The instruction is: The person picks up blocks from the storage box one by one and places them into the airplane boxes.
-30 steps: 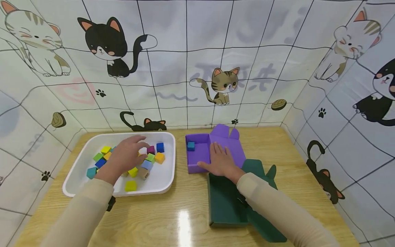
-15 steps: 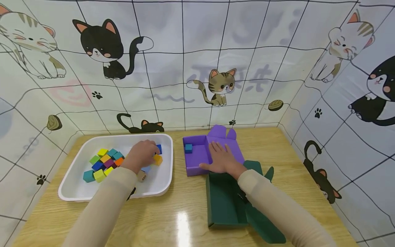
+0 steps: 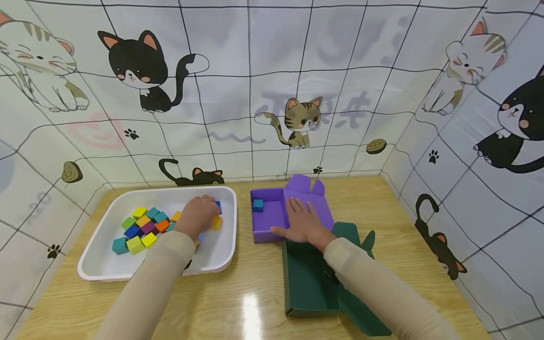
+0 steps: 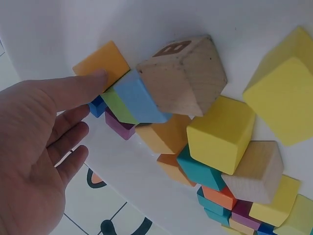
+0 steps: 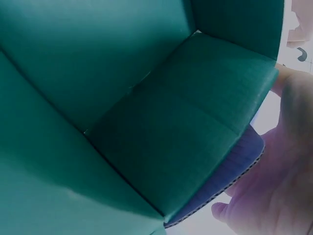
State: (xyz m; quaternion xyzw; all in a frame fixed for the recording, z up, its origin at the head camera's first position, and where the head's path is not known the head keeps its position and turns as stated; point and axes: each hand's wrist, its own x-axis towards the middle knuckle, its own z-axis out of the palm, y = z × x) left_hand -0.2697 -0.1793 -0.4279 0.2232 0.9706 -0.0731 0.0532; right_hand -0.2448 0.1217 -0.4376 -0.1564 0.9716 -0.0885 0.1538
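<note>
My left hand [image 3: 197,215] reaches down into the right part of a white plastic tray [image 3: 91,257]. In the left wrist view its thumb overlaps an orange block [image 4: 110,61]. The fingertips are beside a dark blue block [image 4: 97,106]; whether they touch it is unclear. Light blue [image 4: 139,100], green [image 4: 117,106] and purple [image 4: 119,126] blocks lie nearby. With fingers outstretched, my right hand [image 3: 301,222] rests on a purple cardboard box [image 3: 267,235], near the fold of its raised lid. One blue cube [image 3: 258,205] sits in that box's left part.
Several coloured blocks cluster in the tray's left half, including a yellow block [image 3: 135,245]. A green cardboard box [image 3: 303,297] stands open in front of the purple one, under my right forearm. Cat-patterned sheeting [image 3: 229,108] rises behind the wooden table [image 3: 255,274].
My left hand has moved right and lowered among the blocks at the tray's right side. My right hand stays on the purple box. The head view has shifted slightly.
</note>
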